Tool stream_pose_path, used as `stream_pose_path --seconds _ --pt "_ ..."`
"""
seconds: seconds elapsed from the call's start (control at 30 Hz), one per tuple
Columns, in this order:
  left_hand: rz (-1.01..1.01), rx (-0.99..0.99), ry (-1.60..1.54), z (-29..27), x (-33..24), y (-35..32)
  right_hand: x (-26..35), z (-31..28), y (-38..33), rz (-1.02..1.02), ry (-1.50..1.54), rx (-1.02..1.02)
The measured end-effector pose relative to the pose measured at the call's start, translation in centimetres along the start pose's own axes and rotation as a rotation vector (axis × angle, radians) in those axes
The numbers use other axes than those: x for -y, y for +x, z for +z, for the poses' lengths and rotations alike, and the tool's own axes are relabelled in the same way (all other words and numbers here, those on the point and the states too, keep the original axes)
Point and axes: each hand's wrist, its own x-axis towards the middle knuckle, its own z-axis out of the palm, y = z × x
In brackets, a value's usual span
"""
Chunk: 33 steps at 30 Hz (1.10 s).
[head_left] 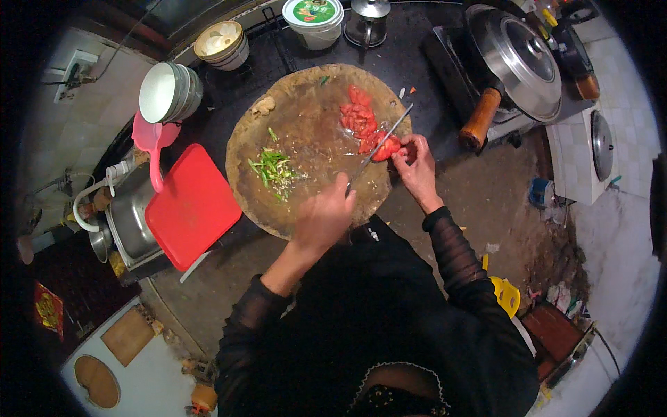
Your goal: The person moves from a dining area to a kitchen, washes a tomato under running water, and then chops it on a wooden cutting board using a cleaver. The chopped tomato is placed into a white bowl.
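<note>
My left hand (324, 214), slightly blurred, is wrapped round the handle of a knife (382, 143). Its thin blade slants up and to the right across a piece of tomato (386, 148). Curled fingers of my right hand (417, 165) grip that piece at the right edge of a round wooden chopping board (306, 132). Just beyond the blade lies a pile of chopped tomato (358, 115). Cut green scallion (269, 167) with small pale bits is heaped on the board's left side, and a knob of ginger (264, 105) sits at its upper left.
A red tray (191, 208) leans over the steel sink (135, 215) at left, near a pink ladle (156, 149) and stacked bowls (163, 94). Behind the board stand a lidded white tub (314, 24) and a glass jar (366, 24). A lidded wok (511, 59) on the stove points its wooden handle toward me.
</note>
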Motion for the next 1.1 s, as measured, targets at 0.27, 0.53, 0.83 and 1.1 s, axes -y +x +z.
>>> stream_pose_path --seconds 0.27,0.53,0.83,1.1 --pt "-0.137 0.127 -0.201 0.0 0.2 0.6 2.0 0.6 -1.0 -0.065 -0.076 -0.048" --pt "-0.014 -0.034 -0.093 -0.4 -0.5 0.2 1.4 0.7 -0.2 0.026 -0.057 -0.063" --pt "-0.031 0.035 -0.113 -0.5 -0.2 1.1 -1.5 -0.6 -0.3 -0.090 -0.132 -0.083" --pt "-0.043 0.053 -0.052 0.6 0.0 0.1 -0.5 -0.8 0.6 0.055 0.005 -0.069"
